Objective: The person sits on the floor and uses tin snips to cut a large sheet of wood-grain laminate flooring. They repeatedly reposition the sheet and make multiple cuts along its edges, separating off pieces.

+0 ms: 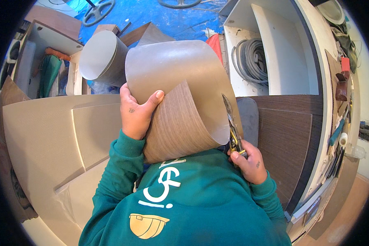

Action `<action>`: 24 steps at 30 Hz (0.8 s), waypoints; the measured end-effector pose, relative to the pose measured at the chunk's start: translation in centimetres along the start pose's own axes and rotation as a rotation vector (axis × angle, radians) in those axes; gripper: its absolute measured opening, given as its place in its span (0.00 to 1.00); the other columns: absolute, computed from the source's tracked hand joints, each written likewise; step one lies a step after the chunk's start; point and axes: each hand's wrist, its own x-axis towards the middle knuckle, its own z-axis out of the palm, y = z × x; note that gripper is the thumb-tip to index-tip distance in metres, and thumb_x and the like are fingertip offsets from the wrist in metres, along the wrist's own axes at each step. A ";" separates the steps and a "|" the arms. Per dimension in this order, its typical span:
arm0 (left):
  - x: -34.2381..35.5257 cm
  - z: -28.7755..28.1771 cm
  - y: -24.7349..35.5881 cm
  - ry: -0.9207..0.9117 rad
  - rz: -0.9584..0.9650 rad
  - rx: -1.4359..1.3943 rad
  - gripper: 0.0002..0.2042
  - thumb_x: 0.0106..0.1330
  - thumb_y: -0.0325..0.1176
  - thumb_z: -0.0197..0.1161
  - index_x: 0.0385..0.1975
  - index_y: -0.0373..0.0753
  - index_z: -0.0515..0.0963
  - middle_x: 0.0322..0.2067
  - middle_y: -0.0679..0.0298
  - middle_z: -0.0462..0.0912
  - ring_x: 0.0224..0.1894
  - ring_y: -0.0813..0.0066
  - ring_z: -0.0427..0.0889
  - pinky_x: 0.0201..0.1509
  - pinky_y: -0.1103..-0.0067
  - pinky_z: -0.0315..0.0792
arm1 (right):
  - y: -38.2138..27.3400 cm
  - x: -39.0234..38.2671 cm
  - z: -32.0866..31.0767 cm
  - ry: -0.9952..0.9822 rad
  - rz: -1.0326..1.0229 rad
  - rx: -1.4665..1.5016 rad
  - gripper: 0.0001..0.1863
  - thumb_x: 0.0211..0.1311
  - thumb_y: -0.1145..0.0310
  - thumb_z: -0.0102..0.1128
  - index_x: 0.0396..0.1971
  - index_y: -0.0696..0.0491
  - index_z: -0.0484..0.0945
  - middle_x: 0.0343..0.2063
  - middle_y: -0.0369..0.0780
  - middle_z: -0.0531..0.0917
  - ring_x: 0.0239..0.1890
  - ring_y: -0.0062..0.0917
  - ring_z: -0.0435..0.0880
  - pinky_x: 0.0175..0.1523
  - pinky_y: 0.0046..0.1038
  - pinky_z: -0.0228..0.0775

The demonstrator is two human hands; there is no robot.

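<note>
A sheet of laminate (172,123), wood-grained brown on one face and smooth beige on the other, is curled into a wide roll against my front. My left hand (136,112) is closed on its left side, thumb over the overlapping wood-grained corner. In my right hand (252,162) is a pair of snips (234,137) with dark blades and yellow on the handles. The blades point away from me, lying along the right edge of the roll. Whether they bite into the sheet I cannot tell. The fingers under the snips are partly hidden.
Beige sheets (41,127) lie flat at left, beside an open box (28,78) of odds and ends. Behind the roll stands a grey-topped cylinder (97,55). At right, a white cabinet (283,49) holds a grey coil (250,61), near a dark wood-grained panel (283,147) and several tools.
</note>
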 end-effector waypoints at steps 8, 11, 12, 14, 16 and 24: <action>0.2 -0.1 -0.6 0.004 -0.035 0.066 0.37 0.57 0.35 0.79 0.59 0.27 0.62 0.51 0.51 0.79 0.53 0.67 0.80 0.60 0.72 0.73 | -0.2 -0.2 0.0 -0.018 0.094 0.016 0.15 0.64 0.62 0.67 0.42 0.58 0.81 0.30 0.35 0.80 0.34 0.19 0.75 0.42 0.26 0.69; 0.2 0.0 -0.8 -0.002 -0.033 0.030 0.37 0.57 0.36 0.79 0.59 0.26 0.62 0.51 0.51 0.79 0.52 0.67 0.80 0.60 0.73 0.73 | 0.0 -0.5 -0.3 -0.042 0.083 0.067 0.14 0.63 0.64 0.66 0.43 0.57 0.81 0.33 0.34 0.81 0.36 0.18 0.75 0.45 0.25 0.70; 0.2 0.1 -0.8 -0.004 -0.027 0.028 0.37 0.57 0.36 0.79 0.59 0.26 0.62 0.51 0.51 0.79 0.52 0.67 0.80 0.60 0.73 0.74 | 0.2 -0.6 -0.4 -0.050 0.071 0.078 0.14 0.63 0.65 0.66 0.44 0.57 0.81 0.34 0.34 0.81 0.37 0.19 0.75 0.46 0.25 0.69; 0.2 0.2 -0.7 -0.002 -0.011 0.038 0.38 0.57 0.36 0.79 0.59 0.26 0.62 0.51 0.51 0.79 0.52 0.67 0.80 0.60 0.73 0.74 | 0.2 -0.7 -0.5 -0.062 0.071 0.089 0.14 0.63 0.65 0.66 0.45 0.57 0.80 0.35 0.34 0.81 0.38 0.19 0.75 0.47 0.24 0.69; 0.2 0.3 -0.4 0.009 0.014 0.063 0.38 0.57 0.36 0.79 0.59 0.26 0.62 0.51 0.51 0.79 0.52 0.67 0.80 0.60 0.73 0.74 | 0.1 -0.9 -0.5 -0.071 0.091 0.095 0.15 0.64 0.64 0.66 0.46 0.57 0.80 0.36 0.35 0.81 0.39 0.19 0.75 0.48 0.25 0.69; 0.4 0.1 -0.3 0.005 -0.003 0.072 0.38 0.57 0.37 0.79 0.59 0.25 0.62 0.51 0.50 0.79 0.52 0.66 0.80 0.60 0.72 0.74 | 0.7 -1.0 0.4 0.044 0.052 -0.016 0.19 0.66 0.60 0.66 0.46 0.60 0.79 0.29 0.38 0.81 0.32 0.21 0.75 0.40 0.27 0.70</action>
